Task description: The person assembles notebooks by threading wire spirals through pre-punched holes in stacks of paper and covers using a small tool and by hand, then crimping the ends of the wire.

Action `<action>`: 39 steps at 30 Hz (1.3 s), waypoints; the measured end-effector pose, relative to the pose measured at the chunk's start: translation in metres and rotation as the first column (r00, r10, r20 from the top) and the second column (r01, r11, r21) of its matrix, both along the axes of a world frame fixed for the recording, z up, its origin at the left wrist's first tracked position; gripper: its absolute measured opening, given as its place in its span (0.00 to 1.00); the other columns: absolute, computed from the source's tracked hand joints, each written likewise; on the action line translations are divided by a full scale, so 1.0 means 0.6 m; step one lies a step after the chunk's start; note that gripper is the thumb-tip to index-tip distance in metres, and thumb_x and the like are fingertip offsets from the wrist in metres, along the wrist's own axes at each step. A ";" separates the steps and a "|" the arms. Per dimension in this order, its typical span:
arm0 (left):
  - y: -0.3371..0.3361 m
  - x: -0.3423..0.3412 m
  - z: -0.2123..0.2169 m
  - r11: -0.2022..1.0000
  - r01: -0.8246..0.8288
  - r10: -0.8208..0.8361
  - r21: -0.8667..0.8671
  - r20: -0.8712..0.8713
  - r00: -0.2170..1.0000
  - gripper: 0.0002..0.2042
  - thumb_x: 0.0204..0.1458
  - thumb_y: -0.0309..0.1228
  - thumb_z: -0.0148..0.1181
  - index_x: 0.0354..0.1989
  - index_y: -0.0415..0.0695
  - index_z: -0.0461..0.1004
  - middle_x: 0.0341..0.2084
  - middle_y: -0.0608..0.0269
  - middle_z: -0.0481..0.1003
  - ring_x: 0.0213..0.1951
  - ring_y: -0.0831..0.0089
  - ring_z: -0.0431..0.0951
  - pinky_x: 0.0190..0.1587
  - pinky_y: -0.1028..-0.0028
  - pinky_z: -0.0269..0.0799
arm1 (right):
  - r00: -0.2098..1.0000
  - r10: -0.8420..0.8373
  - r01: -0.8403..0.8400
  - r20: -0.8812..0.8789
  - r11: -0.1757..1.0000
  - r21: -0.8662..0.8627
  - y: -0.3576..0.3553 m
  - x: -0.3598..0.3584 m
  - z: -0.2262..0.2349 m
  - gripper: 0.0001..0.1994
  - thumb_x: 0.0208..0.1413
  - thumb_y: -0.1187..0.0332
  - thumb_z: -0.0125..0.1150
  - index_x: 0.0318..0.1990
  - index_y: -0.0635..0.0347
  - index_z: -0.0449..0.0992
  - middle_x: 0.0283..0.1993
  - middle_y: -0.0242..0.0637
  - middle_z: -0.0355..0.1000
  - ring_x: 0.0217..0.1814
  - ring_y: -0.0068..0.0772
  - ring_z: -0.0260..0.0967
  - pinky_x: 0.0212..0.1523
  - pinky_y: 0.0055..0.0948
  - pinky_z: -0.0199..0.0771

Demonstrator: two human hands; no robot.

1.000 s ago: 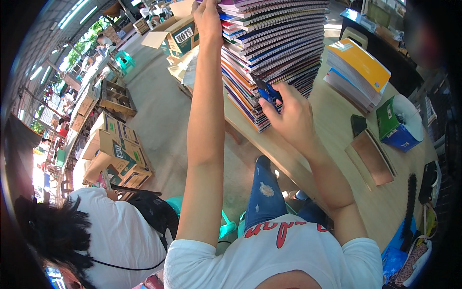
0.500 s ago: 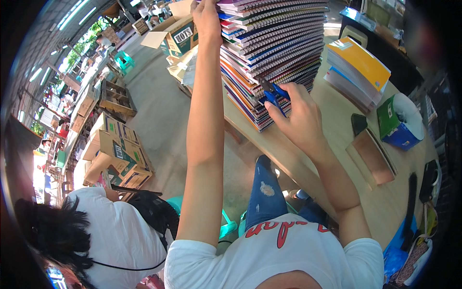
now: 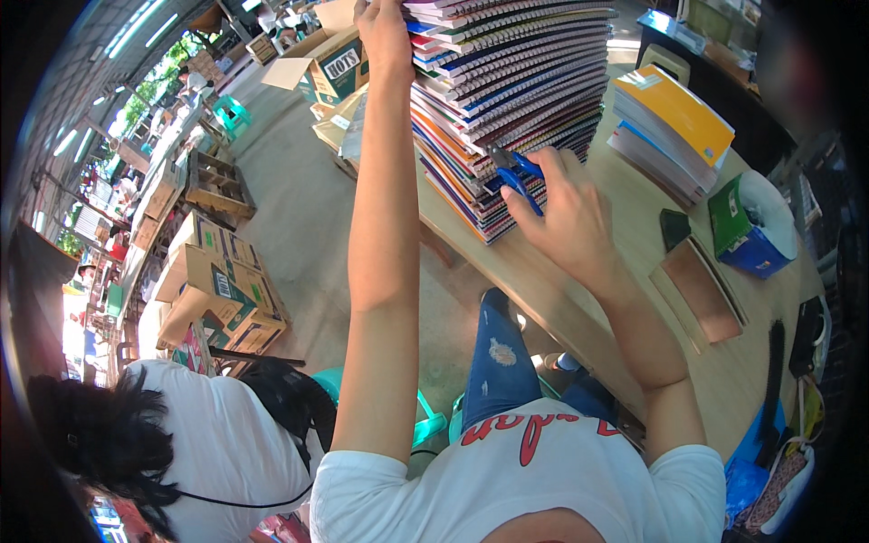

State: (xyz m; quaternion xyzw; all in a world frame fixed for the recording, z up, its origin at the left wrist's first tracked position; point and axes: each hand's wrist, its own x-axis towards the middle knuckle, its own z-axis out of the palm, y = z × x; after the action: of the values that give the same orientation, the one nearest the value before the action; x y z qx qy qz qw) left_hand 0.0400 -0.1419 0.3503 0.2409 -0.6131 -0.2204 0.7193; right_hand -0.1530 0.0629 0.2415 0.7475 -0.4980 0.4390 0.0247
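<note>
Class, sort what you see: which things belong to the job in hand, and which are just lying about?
In use:
tall stack of spiral-bound notebooks, left hand at its left side
blue-handled pliers, held in the right hand

Apparently just lying about:
yellow-topped stack
brown card piece
green-and-blue carton
cardboard boxes

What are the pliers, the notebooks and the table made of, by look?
Pliers: glossy blue grips, likely plastic or rubber-coated; the grey head looks like metal.
Notebooks: paper, judging by thin pale page edges; shiny coils, perhaps metal wire, though plastic is possible.
Table: pale tan, smooth, faint sheen; wood or laminate, can't tell which.
</note>
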 end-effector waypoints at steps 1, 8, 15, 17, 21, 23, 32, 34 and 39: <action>0.001 -0.001 0.001 1.000 0.000 0.000 0.001 0.000 1.000 0.17 0.54 0.34 0.50 0.41 0.36 0.82 0.36 0.60 0.74 0.37 0.73 0.72 0.42 0.74 0.68 | 0.999 -0.033 0.032 -0.037 0.999 -0.006 0.001 0.000 0.003 0.19 0.51 0.58 0.65 0.43 0.61 0.71 0.35 0.48 0.70 0.37 0.51 0.73 0.36 0.47 0.73; 0.007 -0.002 0.003 0.999 0.022 -0.022 0.032 -0.013 1.000 0.17 0.55 0.34 0.48 0.40 0.37 0.82 0.35 0.60 0.74 0.34 0.73 0.72 0.39 0.75 0.68 | 0.998 0.016 -0.012 -0.062 0.998 0.058 0.000 -0.009 0.026 0.20 0.51 0.59 0.65 0.44 0.63 0.70 0.38 0.50 0.71 0.39 0.53 0.73 0.38 0.48 0.75; 0.008 -0.001 0.005 0.998 0.042 -0.041 0.041 -0.019 0.999 0.17 0.56 0.35 0.49 0.40 0.37 0.82 0.37 0.59 0.74 0.37 0.72 0.73 0.40 0.75 0.69 | 0.995 0.047 -0.039 -0.087 0.995 0.090 -0.001 -0.006 0.040 0.19 0.51 0.60 0.64 0.45 0.65 0.70 0.41 0.54 0.72 0.41 0.56 0.74 0.40 0.49 0.75; 0.008 -0.003 0.004 0.997 0.038 -0.036 0.065 -0.026 0.999 0.17 0.56 0.34 0.49 0.40 0.37 0.82 0.37 0.59 0.74 0.38 0.71 0.73 0.41 0.74 0.69 | 0.994 0.054 -0.047 -0.092 0.996 0.076 -0.005 -0.006 0.037 0.19 0.52 0.60 0.63 0.45 0.65 0.70 0.41 0.54 0.72 0.41 0.57 0.74 0.40 0.50 0.75; 0.010 0.003 -0.001 1.000 -0.004 0.004 -0.006 0.000 1.000 0.17 0.56 0.34 0.48 0.41 0.37 0.82 0.39 0.57 0.74 0.40 0.69 0.73 0.45 0.72 0.69 | 0.946 0.168 -0.289 0.278 0.824 0.488 -0.034 -0.018 0.056 0.15 0.58 0.59 0.62 0.38 0.63 0.73 0.30 0.44 0.75 0.28 0.39 0.73 0.27 0.35 0.71; 0.006 -0.007 0.004 1.000 0.016 -0.016 0.007 -0.012 1.000 0.17 0.57 0.34 0.48 0.41 0.37 0.82 0.40 0.56 0.73 0.41 0.69 0.73 0.45 0.72 0.68 | 0.623 0.079 -0.749 0.778 0.347 0.565 -0.059 -0.045 0.063 0.16 0.60 0.55 0.59 0.31 0.61 0.73 0.24 0.36 0.73 0.21 0.24 0.69 0.19 0.25 0.66; -0.002 0.000 -0.003 0.997 -0.071 0.071 -0.003 0.021 0.997 0.18 0.56 0.33 0.47 0.41 0.38 0.83 0.36 0.58 0.71 0.38 0.71 0.69 0.42 0.73 0.66 | 0.988 0.099 -0.109 0.117 0.991 0.080 0.009 -0.027 -0.008 0.19 0.53 0.59 0.67 0.45 0.64 0.74 0.37 0.46 0.73 0.41 0.50 0.74 0.41 0.44 0.73; -0.002 0.003 -0.001 0.997 -0.082 0.082 -0.006 0.024 0.996 0.18 0.55 0.33 0.47 0.41 0.38 0.83 0.36 0.57 0.72 0.38 0.71 0.70 0.43 0.73 0.67 | 0.995 0.059 -0.064 0.083 0.996 0.061 0.013 -0.020 -0.022 0.21 0.53 0.58 0.67 0.48 0.62 0.72 0.41 0.47 0.72 0.41 0.51 0.73 0.39 0.44 0.73; 0.011 -0.004 0.003 0.991 0.065 -0.063 0.113 -0.015 0.998 0.18 0.55 0.34 0.48 0.41 0.38 0.83 0.35 0.57 0.78 0.33 0.72 0.75 0.33 0.76 0.70 | 0.976 0.116 -0.140 0.186 0.982 0.126 0.003 -0.016 -0.023 0.16 0.55 0.60 0.65 0.44 0.62 0.75 0.33 0.45 0.75 0.33 0.47 0.74 0.35 0.41 0.73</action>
State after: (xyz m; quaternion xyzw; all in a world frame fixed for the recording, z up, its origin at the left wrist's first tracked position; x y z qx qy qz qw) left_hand 0.0378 -0.1354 0.3523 0.2605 -0.6029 -0.2793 0.7005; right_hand -0.1628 0.0648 0.2279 0.7358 -0.4781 0.4691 -0.1001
